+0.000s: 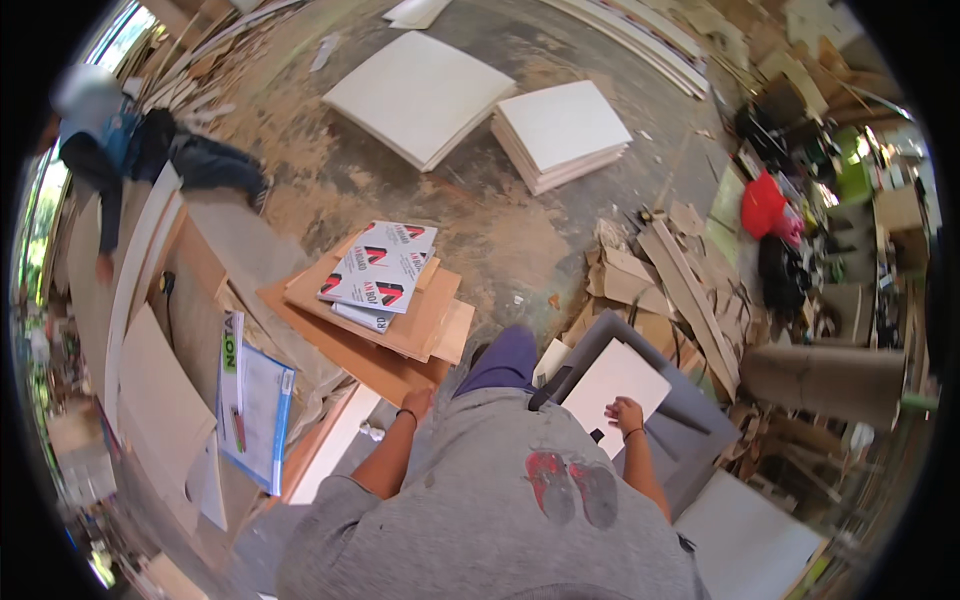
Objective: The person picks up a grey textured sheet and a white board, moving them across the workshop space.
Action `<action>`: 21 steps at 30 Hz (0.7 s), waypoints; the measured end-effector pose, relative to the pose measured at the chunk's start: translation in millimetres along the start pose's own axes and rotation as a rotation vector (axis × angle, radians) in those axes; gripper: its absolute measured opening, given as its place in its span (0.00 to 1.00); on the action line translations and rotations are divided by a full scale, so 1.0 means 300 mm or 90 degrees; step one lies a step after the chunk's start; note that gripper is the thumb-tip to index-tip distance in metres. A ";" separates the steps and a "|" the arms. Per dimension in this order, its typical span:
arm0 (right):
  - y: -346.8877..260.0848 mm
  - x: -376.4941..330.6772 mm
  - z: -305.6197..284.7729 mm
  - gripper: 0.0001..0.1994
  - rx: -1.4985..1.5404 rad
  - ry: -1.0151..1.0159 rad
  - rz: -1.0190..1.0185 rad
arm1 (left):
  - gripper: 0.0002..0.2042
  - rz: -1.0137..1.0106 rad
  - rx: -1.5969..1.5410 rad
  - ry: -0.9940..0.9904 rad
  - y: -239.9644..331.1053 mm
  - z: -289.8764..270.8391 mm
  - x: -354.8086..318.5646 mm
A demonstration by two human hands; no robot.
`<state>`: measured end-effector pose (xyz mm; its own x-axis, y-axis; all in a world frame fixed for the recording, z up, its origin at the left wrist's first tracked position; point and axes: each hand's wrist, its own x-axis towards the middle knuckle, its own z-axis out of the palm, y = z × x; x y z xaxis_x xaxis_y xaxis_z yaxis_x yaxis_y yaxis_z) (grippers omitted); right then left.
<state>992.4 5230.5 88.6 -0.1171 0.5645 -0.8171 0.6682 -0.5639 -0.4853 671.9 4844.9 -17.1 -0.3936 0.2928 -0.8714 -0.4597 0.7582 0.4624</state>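
Note:
My left hand [416, 401] hangs at my left side, by the near corner of a long brown board [390, 372]. Its fingers are small and hard to make out, so a grip on the board cannot be confirmed. On that board rests a stack of brown panels [432, 305], topped by white printed sheets [378, 262] with red and black marks. To my right, my right hand [625, 414] is over a white panel [625, 375], fingers loosely bent and apart. That panel lies in or on a grey bin-like holder [690, 430].
Two stacks of white panels, one large [420, 95] and one smaller [565, 125], lie on the dusty floor ahead. A blue-edged clipboard or folder [255, 420] lies left. Another person [120, 150] is at the far left. Cardboard scraps [630, 275] and wood strips crowd the right.

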 end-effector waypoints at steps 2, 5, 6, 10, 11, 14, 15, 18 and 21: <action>-0.173 0.097 0.010 0.14 -0.045 -0.020 -0.013 | 0.15 -0.059 -0.143 0.061 0.257 -0.005 -0.085; -0.387 0.237 0.058 0.14 -0.074 -0.039 -0.019 | 0.16 -0.124 -0.318 0.098 0.444 -0.027 -0.068; -0.437 0.284 0.072 0.14 -0.088 -0.053 -0.016 | 0.17 -0.127 -0.337 0.094 0.494 -0.039 -0.030; -0.560 0.512 0.115 0.12 -0.042 -0.147 0.096 | 0.20 -0.115 -0.439 0.123 0.675 -0.099 0.152; -0.592 0.550 0.136 0.11 -0.328 -0.224 -0.025 | 0.21 -0.126 -0.455 0.138 0.692 -0.110 0.184; -0.786 0.679 0.233 0.08 -1.169 -0.388 -0.420 | 0.22 -0.127 -0.481 0.153 0.859 -0.201 0.344; -0.820 0.724 0.259 0.07 -1.131 -0.312 -0.581 | 0.23 -0.148 -0.483 0.151 0.895 -0.228 0.360; -1.060 0.926 0.393 0.07 -1.013 -0.319 -0.459 | 0.26 -0.144 -0.427 0.131 1.087 -0.369 0.459; -1.413 1.052 0.540 0.07 -1.036 -0.198 -0.688 | 0.28 -0.144 -0.400 0.177 1.295 -0.506 0.560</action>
<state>553.3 5550.0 -13.8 -0.8463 0.0258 -0.5321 0.1453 0.9721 -0.1840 306.4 5100.2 41.1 -0.3838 -0.0539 -0.9218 -0.8921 0.2793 0.3551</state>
